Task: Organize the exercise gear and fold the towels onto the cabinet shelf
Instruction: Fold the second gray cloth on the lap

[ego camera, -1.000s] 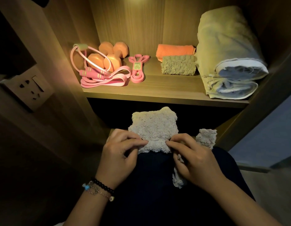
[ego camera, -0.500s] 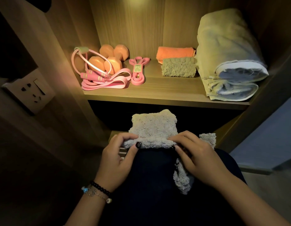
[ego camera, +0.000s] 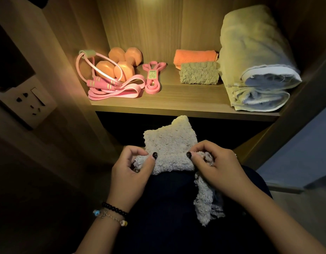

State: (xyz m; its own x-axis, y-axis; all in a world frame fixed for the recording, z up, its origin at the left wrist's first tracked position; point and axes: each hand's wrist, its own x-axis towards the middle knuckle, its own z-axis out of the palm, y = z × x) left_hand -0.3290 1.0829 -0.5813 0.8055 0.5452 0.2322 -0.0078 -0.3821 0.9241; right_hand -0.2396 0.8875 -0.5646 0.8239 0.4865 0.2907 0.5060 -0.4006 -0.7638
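Towel: small fluffy grey towel (ego camera: 169, 149) lies on the person's lap, below the cabinet shelf (ego camera: 184, 105).
Left hand (ego camera: 130, 173): pinches the towel's near-left fold.
Right hand (ego camera: 216, 165): pinches the near-right fold.
Risk: the loose end dangling below the right hand could likely unravel the fold.

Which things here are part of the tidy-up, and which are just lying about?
Part of the job:
fluffy towel, pinched by left hand and right hand
cabinet shelf
dumbbells
jump rope
resistance bands
orange towel
olive towel
big rolled towel

Just there:
wall socket
bracelets
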